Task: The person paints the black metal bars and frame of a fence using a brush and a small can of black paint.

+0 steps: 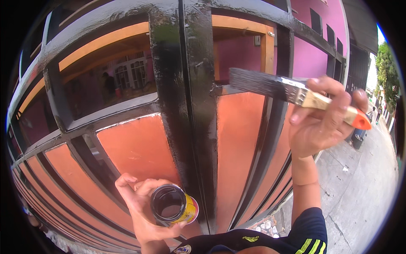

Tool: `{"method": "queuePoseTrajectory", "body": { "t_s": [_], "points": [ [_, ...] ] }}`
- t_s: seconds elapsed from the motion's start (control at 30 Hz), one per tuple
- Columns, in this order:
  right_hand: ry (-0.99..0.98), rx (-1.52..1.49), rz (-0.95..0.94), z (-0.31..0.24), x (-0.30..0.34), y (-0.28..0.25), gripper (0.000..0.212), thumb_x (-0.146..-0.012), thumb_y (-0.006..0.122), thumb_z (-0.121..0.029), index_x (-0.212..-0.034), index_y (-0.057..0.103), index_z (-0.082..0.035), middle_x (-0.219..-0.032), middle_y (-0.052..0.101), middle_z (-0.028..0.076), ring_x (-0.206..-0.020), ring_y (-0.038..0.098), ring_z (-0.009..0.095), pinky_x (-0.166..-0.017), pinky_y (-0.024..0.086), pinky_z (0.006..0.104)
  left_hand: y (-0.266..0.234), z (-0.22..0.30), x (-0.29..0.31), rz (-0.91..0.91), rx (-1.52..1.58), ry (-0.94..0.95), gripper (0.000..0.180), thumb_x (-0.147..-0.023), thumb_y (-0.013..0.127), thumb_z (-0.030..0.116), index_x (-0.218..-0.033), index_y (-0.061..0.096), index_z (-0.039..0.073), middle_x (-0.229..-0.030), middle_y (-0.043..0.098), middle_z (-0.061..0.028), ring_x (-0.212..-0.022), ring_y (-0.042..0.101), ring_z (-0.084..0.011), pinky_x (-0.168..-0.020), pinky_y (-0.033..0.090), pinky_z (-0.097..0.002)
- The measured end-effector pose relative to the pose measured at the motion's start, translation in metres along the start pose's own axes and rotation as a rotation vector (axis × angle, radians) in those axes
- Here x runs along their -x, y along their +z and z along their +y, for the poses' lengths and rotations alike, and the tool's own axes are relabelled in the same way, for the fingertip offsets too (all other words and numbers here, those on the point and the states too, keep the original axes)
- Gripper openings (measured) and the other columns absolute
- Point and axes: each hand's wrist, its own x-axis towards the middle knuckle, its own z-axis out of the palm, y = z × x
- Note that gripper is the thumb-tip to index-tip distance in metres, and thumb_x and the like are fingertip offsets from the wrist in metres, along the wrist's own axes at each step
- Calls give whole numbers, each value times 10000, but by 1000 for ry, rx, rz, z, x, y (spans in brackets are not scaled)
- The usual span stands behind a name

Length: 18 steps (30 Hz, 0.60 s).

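My right hand (323, 116) is closed round the wooden handle of a paintbrush (292, 89), raised at the right. Its dark bristles point left, toward the gate's black frame; I cannot tell whether they touch it. Low in the middle, my left hand (144, 203) grips a small open paint can (169, 202) with a yellow label and dark paint inside. Both hands are in front of a metal gate (184, 93) with glossy black bars and orange panels (139, 144).
Through the gate's upper openings show an orange wooden frame (267, 51) and a pink-purple wall (304, 51). At the right runs a grey pavement (347, 186) with a dark bin (357, 139) and distant people. Pale stones (267, 228) lie by the gate's foot.
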Motion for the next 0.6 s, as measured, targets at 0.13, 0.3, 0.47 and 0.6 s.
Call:
{"method": "queuePoseTrajectory", "body": {
  "t_s": [0.13, 0.3, 0.47, 0.6],
  "points": [
    [95, 45, 9, 1, 13, 8, 184, -1025, 400, -130, -1193, 331, -98, -893, 631, 227, -404, 467, 113, -386, 428, 200, 5, -1, -1, 12, 51, 7, 991, -466, 844, 72, -1174, 151, 98, -929, 631, -178, -845, 640, -233, -806, 508, -288],
    [107, 101, 34, 9, 19, 7, 166, -1008, 432, -105, -1096, 291, -106, -819, 638, 203, -392, 481, 119, -368, 413, 194, 4, 6, -1, 20, 84, -21, 996, -458, 836, 68, -1178, 149, 107, -926, 633, -175, -830, 638, -231, -806, 500, -297],
    [62, 253, 190, -4, 19, -12, 127, -1003, 463, -122, -1050, 346, -113, -772, 626, 189, -385, 483, 114, -360, 416, 190, -11, -7, 0, -71, -67, 77, 1024, -530, 845, 154, -1262, 130, 115, -951, 619, -202, -865, 660, -291, -804, 544, -375],
    [102, 108, 108, 2, 21, 14, 145, -1000, 460, -113, -1040, 320, -116, -780, 622, 190, -385, 480, 131, -356, 421, 213, -3, 0, 0, -28, 15, 7, 1022, -534, 849, 158, -1258, 130, 116, -949, 620, -199, -861, 662, -293, -804, 547, -376]
  ]
}}
